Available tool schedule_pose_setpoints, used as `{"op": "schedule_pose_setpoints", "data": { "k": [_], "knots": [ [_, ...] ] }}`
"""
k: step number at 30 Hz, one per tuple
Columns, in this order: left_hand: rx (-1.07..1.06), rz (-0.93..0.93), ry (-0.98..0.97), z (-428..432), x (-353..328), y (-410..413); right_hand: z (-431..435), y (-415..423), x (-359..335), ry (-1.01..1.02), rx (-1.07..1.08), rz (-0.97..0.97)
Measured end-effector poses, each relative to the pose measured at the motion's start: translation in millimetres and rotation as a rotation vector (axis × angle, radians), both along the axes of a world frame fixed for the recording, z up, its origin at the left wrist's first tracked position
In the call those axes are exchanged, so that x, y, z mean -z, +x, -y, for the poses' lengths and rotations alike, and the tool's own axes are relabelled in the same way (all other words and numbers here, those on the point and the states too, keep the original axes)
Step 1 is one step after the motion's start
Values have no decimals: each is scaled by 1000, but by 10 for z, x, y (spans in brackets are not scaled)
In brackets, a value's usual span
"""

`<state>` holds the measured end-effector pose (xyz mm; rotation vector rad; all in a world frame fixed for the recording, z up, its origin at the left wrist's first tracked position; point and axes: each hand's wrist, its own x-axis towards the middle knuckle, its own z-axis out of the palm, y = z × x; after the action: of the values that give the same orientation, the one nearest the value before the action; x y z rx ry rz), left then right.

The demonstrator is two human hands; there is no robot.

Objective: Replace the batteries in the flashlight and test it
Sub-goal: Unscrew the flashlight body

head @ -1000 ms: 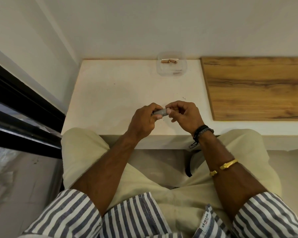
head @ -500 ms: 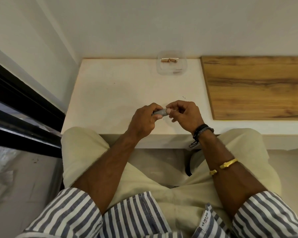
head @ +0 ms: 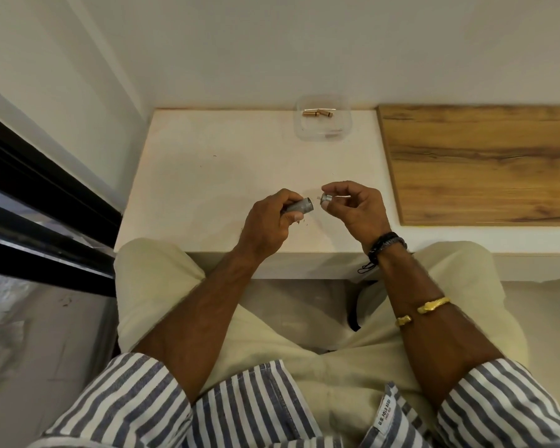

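Cap (head: 327, 198) and flashlight body (head: 301, 207) sit apart at mid-frame, a small gap between them, above the white table (head: 207, 173). The left hand (head: 269, 221) wraps its fingers round the flashlight body, whose open end points right. The right hand (head: 356, 208) pinches the cap between thumb and fingertips, with its small spring facing the opening.

The step in hand looks like the opening-up: the cap is off and the tube is ready to be emptied. Whether old cells are inside I cannot tell, as the bore is too dark and small. Gold-coloured batteries (head: 317, 113) lie in a clear tray (head: 346, 132) at upper centre, against the wall and well apart from both hands. A wooden board (head: 482, 163) fills the upper right.

Next, I judge, the right hand must park the cap where it won't roll. The flashlight body then needs tipping to drop out whatever is inside, before a reach up-frame for the tray.
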<state>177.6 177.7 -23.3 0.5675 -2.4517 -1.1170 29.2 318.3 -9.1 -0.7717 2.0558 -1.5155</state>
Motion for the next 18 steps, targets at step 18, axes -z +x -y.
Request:
{"op": "schedule_pose_setpoints", "data": {
  "k": [18],
  "knots": [
    [-119, -127, 130, -39, 9, -24, 51, -284, 440, 88, 429, -29]
  ]
}}
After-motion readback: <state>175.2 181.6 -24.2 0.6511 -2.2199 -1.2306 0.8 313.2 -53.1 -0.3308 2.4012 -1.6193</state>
